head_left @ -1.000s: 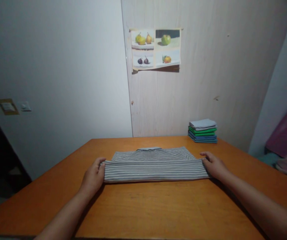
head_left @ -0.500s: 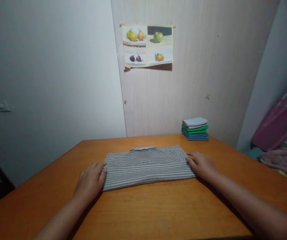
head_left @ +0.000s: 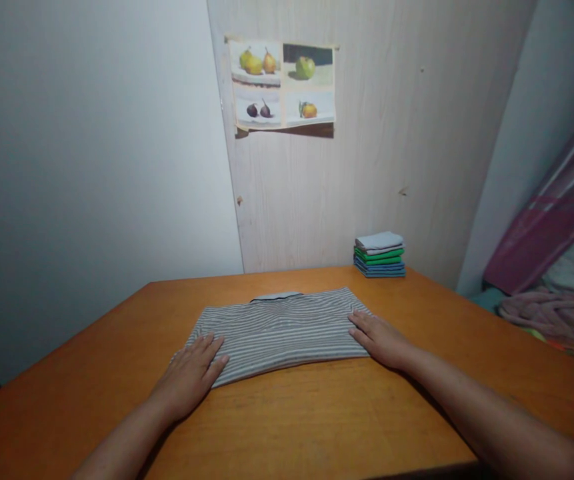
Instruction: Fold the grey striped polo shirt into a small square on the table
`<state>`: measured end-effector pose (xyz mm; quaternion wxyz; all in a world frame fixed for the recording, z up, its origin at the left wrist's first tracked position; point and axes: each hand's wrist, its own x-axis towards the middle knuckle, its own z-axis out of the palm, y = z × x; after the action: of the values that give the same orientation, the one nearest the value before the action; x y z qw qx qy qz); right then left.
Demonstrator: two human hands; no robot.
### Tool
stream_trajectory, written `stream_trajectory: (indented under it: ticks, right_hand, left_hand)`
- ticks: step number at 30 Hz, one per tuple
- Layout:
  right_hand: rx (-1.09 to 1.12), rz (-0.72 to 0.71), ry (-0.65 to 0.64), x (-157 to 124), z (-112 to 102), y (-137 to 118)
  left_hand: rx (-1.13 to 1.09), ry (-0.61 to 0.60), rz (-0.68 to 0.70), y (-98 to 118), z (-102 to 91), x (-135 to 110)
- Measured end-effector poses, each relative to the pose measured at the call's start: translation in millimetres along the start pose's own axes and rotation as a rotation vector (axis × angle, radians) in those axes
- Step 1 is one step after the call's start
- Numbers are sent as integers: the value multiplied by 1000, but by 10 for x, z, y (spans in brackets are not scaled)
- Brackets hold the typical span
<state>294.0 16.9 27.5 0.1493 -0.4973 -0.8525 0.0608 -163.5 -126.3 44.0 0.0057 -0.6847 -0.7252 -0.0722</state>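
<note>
A grey-and-white striped garment (head_left: 281, 330) lies folded flat in the middle of an orange wooden table (head_left: 317, 413). My left hand (head_left: 191, 373) rests palm down on its near left corner, fingers stretched out flat. My right hand (head_left: 379, 340) lies flat on its right edge, fingers extended and together. Neither hand grips the cloth; both press on it.
A small stack of folded cloths (head_left: 379, 254), light blue on top over green and blue, sits at the table's far right by the wooden wall panel. A fruit poster (head_left: 281, 83) hangs above. Bedding and a pink striped cloth (head_left: 557, 267) lie off to the right.
Both hands released the pinched fold edge and now lie flat on the garment. The fold has been laid down, the garment looks narrower, and the view has shifted rightward.
</note>
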Motion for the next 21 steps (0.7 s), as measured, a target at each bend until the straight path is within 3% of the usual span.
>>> stream_trajectory:
  ticks: [21]
  right_hand:
    - [2, 11, 3, -22, -52, -74]
  left_hand:
    - [9, 18, -8, -7, 8, 6]
